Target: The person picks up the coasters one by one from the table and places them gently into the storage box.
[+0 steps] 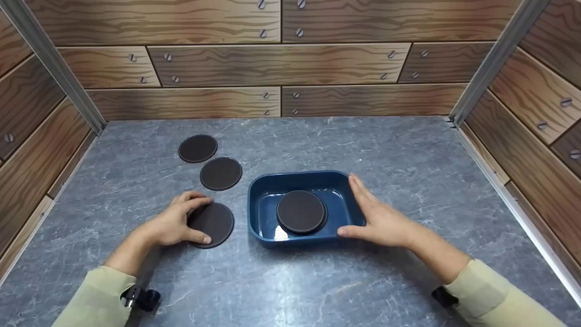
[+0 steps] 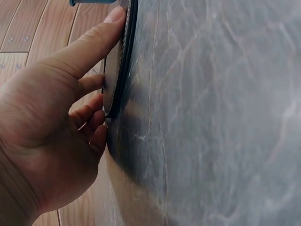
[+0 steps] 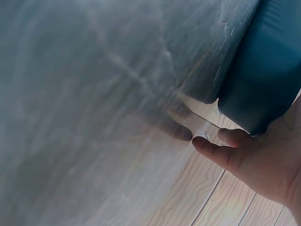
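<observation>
A round dark-brown coaster [image 1: 218, 225] with a stitched edge lies on the table; my left hand [image 1: 174, 222] grips its left side, thumb on top near the front edge and fingers at the back edge. In the left wrist view the thumb tip meets the coaster [image 2: 113, 80], the other fingers curled at its edge. To the right stands a blue rectangular container [image 1: 268, 179]. My right hand [image 1: 379, 218] holds its right end, thumb at the front rim and fingers along the right wall. Inside sits a small stack of similar coasters [image 1: 301, 211].
Two more dark coasters, a nearer one [image 1: 221, 173] and a farther one [image 1: 198, 148], lie behind my left hand. Wood-patterned walls [image 1: 281, 63] with metal corner posts [image 1: 494, 68] enclose the grey marbled table [image 1: 290, 286] at the back and sides.
</observation>
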{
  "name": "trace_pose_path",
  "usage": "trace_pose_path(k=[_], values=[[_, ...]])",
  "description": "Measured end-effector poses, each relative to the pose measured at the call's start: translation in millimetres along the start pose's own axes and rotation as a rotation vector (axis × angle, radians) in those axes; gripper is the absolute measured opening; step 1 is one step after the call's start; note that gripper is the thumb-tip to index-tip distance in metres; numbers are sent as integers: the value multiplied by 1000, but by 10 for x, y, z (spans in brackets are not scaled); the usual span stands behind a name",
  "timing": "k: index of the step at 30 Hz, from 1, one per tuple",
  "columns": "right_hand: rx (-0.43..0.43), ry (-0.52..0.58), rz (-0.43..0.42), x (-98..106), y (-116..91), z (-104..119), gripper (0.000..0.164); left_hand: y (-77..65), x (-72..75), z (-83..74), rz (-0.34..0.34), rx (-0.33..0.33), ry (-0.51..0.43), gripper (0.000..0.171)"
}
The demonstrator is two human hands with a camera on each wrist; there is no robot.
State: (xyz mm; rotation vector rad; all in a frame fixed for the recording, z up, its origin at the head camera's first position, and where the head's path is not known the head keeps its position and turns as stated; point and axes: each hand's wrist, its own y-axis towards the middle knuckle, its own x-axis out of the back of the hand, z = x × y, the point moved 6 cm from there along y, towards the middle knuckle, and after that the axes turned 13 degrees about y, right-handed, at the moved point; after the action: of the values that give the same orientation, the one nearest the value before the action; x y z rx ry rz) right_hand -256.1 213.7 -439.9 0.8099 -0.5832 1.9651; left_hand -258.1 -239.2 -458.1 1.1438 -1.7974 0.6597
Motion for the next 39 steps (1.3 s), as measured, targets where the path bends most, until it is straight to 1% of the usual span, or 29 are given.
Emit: trace_pose_path(k=[6, 13, 22, 27, 33, 39], values=[[-4, -1, 0, 2, -1, 0, 123, 15, 5, 3, 5, -4, 12, 94], [-5, -5, 2, -2, -1, -6, 124, 36, 4, -13, 9, -25, 45, 93], [4, -10, 1, -3, -2, -7, 124, 27, 9, -14, -3, -26, 31, 91], [-8, 8, 1, 0, 1, -11, 126, 29, 12, -22, -7, -22, 30, 91], [-19, 5, 4, -6, 4, -13, 126, 23, 15, -10, -12, -10, 13, 90], [-15, 0, 0, -5, 3, -11, 126, 36, 47, 9, -18, 44, -20, 91]])
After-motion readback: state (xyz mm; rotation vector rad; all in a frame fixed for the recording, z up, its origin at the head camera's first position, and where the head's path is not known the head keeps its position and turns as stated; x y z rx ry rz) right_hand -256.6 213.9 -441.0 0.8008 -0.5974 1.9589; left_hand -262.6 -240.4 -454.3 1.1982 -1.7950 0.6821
